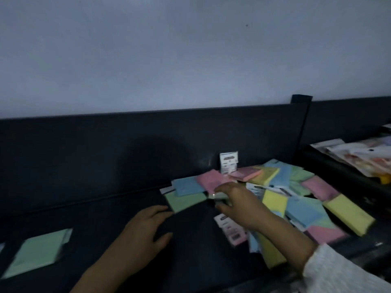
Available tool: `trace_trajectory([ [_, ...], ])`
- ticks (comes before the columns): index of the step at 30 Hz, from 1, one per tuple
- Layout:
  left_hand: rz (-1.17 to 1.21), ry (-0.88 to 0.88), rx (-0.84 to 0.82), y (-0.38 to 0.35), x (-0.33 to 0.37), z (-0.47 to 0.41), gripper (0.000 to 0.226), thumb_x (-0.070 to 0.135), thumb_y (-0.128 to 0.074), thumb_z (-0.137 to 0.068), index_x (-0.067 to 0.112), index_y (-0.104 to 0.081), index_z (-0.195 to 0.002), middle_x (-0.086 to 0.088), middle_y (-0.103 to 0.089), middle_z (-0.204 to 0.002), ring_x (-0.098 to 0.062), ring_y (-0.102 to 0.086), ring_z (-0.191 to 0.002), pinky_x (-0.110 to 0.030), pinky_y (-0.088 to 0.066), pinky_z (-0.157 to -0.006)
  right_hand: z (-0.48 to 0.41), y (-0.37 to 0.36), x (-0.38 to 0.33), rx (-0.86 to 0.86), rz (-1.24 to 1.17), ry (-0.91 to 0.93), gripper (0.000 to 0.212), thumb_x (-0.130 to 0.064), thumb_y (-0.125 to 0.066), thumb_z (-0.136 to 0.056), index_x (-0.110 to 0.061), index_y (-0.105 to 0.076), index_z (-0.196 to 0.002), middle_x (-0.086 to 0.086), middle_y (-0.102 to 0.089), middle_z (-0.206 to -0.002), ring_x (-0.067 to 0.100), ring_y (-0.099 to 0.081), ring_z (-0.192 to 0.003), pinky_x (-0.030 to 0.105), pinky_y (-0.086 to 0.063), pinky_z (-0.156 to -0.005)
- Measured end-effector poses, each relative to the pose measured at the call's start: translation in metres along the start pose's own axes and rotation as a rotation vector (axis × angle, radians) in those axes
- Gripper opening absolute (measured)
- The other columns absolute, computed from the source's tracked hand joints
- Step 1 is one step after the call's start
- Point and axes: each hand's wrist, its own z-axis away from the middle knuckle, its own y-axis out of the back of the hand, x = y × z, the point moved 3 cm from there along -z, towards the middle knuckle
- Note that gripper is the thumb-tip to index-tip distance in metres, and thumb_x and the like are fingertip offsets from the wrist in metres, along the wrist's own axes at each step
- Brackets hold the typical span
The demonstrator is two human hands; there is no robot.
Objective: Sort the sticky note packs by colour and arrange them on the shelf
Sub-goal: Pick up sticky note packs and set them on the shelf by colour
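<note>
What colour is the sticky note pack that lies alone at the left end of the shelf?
The lone pack is pale green, seen in the head view.

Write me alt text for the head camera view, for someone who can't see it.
A person's right hand pinches a green pack at the edge of a jumbled pile of pink, blue, yellow and green sticky note packs on a dark shelf. The left hand lies open beside that pack, and a lone green pack lies at far left.

A pale grey, flecked knit sleeve [342, 271] ends above the right hand [239, 205]; behind the left hand [146, 227], a bare forearm.
</note>
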Motion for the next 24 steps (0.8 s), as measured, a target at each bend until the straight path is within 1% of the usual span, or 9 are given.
trace_trajectory([
  [4, -0.004, 0.004, -0.007, -0.025, 0.045, -0.041, 0.055, 0.041, -0.050, -0.091, 0.032, -0.031, -0.141, 0.018, -0.028, -0.144, 0.000, -0.025, -0.130, -0.011, -0.015, -0.105, -0.001, 0.029, 0.059, 0.038, 0.000, -0.009, 0.044, -0.030, -0.060, -0.086, -0.023, -0.054, -0.129, 0.003, -0.060, -0.120, 0.022, -0.056, -0.109, 0.031, -0.047, -0.087],
  [8, 0.009, -0.024, 0.062, -0.045, 0.074, -0.084, 0.049, 0.034, -0.053, -0.091, 0.024, -0.039, -0.137, 0.013, -0.039, -0.137, -0.004, -0.037, -0.123, -0.009, -0.024, -0.098, -0.016, 0.045, 0.106, 0.030, -0.011, -0.022, 0.042, -0.030, -0.062, -0.084, -0.019, -0.057, -0.124, 0.002, -0.059, -0.123, 0.022, -0.055, -0.114, 0.032, -0.048, -0.090],
  [11, 0.002, 0.001, 0.045, -0.066, 0.081, -0.115, 0.034, 0.026, -0.054, -0.090, 0.014, -0.054, -0.121, 0.002, -0.053, -0.126, -0.015, -0.049, -0.116, -0.018, -0.037, -0.093, -0.040, 0.038, 0.136, -0.024, 0.018, -0.035, 0.047, -0.049, -0.051, -0.079, -0.024, -0.057, -0.118, -0.001, -0.060, -0.119, 0.021, -0.057, -0.112, 0.035, -0.048, -0.091],
  [13, -0.011, 0.045, 0.017, -0.078, 0.081, -0.130, 0.032, 0.027, -0.053, -0.089, 0.013, -0.055, -0.118, -0.003, -0.056, -0.123, -0.019, -0.051, -0.115, -0.026, -0.041, -0.094, -0.049, 0.036, 0.141, -0.048, 0.055, -0.022, 0.047, -0.049, -0.052, -0.078, -0.020, -0.056, -0.115, 0.003, -0.059, -0.120, 0.024, -0.054, -0.114, 0.034, -0.046, -0.092],
  [15, -0.079, 0.108, 0.010, -0.085, 0.081, -0.140, 0.042, 0.029, -0.051, -0.091, 0.010, -0.047, -0.129, -0.008, -0.048, -0.135, -0.022, -0.044, -0.124, -0.026, -0.035, -0.102, -0.056, 0.034, 0.142, -0.078, 0.093, 0.011, 0.055, -0.041, -0.058, -0.083, -0.014, -0.048, -0.129, 0.009, -0.050, -0.134, 0.028, -0.044, -0.126, 0.037, -0.038, -0.103],
  [17, -0.121, 0.159, -0.004, -0.092, 0.078, -0.146, 0.050, 0.030, -0.047, -0.094, 0.008, -0.036, -0.137, -0.011, -0.040, -0.143, -0.023, -0.038, -0.129, -0.025, -0.029, -0.104, -0.060, 0.029, 0.145, -0.146, 0.142, 0.008, 0.067, -0.041, -0.056, -0.086, -0.018, -0.032, -0.143, 0.008, -0.034, -0.149, 0.027, -0.030, -0.137, 0.039, -0.028, -0.111],
  [18, -0.116, 0.175, -0.014, -0.093, 0.079, -0.149, 0.049, 0.030, -0.046, -0.095, 0.007, -0.035, -0.137, -0.012, -0.042, -0.141, -0.023, -0.041, -0.127, -0.024, -0.030, -0.101, -0.063, 0.025, 0.147, -0.163, 0.154, 0.007, 0.066, -0.042, -0.055, -0.086, -0.022, -0.030, -0.144, 0.005, -0.034, -0.150, 0.025, -0.031, -0.137, 0.038, -0.027, -0.110],
  [21, -0.152, 0.222, -0.020, -0.092, 0.079, -0.151, 0.038, 0.027, -0.042, -0.097, 0.007, -0.044, -0.129, -0.011, -0.053, -0.128, -0.022, -0.050, -0.115, -0.024, -0.035, -0.090, -0.066, 0.017, 0.152, -0.105, 0.170, 0.032, 0.053, -0.044, -0.050, -0.086, -0.028, -0.041, -0.136, -0.001, -0.049, -0.138, 0.022, -0.046, -0.123, 0.034, -0.032, -0.098],
  [24, -0.270, 0.206, -0.021, -0.091, 0.076, -0.148, 0.025, 0.024, -0.046, -0.095, 0.011, -0.055, -0.114, -0.007, -0.059, -0.114, -0.020, -0.055, -0.105, -0.026, -0.040, -0.085, -0.065, 0.016, 0.151, -0.080, 0.269, 0.032, 0.049, -0.044, -0.046, -0.089, -0.025, -0.043, -0.134, 0.005, -0.045, -0.130, 0.027, -0.046, -0.117, 0.038, -0.033, -0.094],
])
